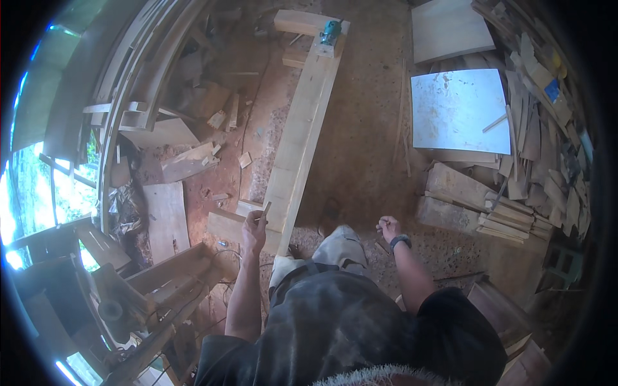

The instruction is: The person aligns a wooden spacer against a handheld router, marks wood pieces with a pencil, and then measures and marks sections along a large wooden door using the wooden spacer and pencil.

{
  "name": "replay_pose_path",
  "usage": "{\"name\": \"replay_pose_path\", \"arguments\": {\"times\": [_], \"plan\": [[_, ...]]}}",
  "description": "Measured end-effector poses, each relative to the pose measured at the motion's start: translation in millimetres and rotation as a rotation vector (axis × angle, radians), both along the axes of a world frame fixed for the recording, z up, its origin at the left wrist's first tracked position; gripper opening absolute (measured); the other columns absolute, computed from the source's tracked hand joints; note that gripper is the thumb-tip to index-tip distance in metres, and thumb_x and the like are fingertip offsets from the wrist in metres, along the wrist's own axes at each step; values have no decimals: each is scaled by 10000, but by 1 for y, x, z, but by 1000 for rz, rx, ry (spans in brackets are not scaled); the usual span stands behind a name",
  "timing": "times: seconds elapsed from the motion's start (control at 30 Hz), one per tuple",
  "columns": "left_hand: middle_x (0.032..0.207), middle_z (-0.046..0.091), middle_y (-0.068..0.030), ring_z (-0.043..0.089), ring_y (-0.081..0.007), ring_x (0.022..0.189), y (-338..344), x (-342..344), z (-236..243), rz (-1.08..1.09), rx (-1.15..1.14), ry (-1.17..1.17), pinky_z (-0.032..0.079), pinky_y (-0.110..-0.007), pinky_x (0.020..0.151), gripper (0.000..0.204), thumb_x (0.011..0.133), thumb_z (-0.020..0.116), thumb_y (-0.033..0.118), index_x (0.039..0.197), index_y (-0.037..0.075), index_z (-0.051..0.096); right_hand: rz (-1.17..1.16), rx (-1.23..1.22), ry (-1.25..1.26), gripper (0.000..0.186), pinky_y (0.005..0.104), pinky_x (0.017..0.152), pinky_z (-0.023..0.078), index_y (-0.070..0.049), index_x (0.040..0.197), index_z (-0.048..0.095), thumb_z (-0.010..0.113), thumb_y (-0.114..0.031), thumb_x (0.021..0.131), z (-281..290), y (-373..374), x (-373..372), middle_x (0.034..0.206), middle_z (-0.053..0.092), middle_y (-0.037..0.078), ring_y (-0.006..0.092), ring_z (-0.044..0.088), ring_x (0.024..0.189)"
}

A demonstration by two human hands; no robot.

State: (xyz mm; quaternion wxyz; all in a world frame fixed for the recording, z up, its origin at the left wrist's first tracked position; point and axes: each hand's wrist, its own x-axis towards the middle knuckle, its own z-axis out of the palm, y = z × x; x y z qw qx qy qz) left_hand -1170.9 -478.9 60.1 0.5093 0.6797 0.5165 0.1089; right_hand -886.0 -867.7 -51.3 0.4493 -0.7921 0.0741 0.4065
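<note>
My left hand (254, 233) is closed on a short, thin wood stick (266, 208) that points up past the fingertips. It is beside the near end of a long pale wooden board (297, 135), which runs away from me. At the board's far end rests a small teal power tool (330, 32). My right hand (388, 228), with a dark watch on its wrist, hangs in the air to the right of my knee. Its fingers are curled together, and what they hold, if anything, is too small to make out.
Stacked planks and offcuts (476, 199) line the right, beside a white sheet (460, 109). On the left stand tall boards (122, 83), a wooden frame (174, 273) and a flat panel (166, 219). Loose scraps (244, 159) and a cable (243, 167) lie on the reddish floor.
</note>
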Motion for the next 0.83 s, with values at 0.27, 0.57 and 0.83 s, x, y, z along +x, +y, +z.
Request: {"name": "replay_pose_path", "arguments": {"times": [0.27, 0.57, 0.83], "plan": [[962, 732, -201, 725, -318, 875, -23, -25, -80, -68, 26, 216, 558, -419, 801, 230, 917, 645, 174, 1057, -5, 682, 163, -144, -141, 264, 386, 861, 557, -25, 1087, 704, 709, -200, 889, -65, -132, -44, 974, 731, 170, 304, 712, 936], [994, 723, -200, 710, -347, 912, -15, 18, -93, -182, 11, 231, 547, -446, 825, 240, 908, 620, 192, 1055, 13, 681, 66, -211, -199, 208, 322, 646, 581, 5, 1113, 647, 623, -127, 953, -8, -179, -68, 876, 707, 99, 177, 699, 732], [1007, 716, -210, 698, -320, 996, 3, 133, -88, -263, 14, 59, 528, -460, 897, 245, 926, 644, 240, 1071, 43, 674, -87, -287, 17, 243, 286, 695, 533, -54, 1127, 662, 682, -161, 910, 37, -160, -48, 902, 696, 82, 141, 650, 749]]}}
